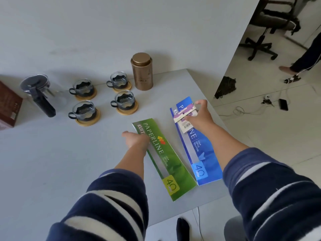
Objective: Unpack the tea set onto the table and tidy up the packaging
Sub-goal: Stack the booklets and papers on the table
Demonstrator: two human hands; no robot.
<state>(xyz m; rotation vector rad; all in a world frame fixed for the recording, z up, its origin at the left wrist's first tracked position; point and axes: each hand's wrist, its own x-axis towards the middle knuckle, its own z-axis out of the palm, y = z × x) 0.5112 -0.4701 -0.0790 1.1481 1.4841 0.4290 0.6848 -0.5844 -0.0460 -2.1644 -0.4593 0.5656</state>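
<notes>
On the grey table stand a glass teapot with a black handle, several glass cups on round wooden coasters, and a gold tea tin. Two flat cardboard strips lie near the right edge: a green one and a blue one. My left hand rests on the green strip's far end, fingers curled down on it. My right hand is over the blue strip's far end and pinches a small purple-and-white packaging card.
A dark red box sits at the table's left edge. Right of the table is tiled floor with an office chair, cables, a phone, a dark bundle and another person's leg and foot.
</notes>
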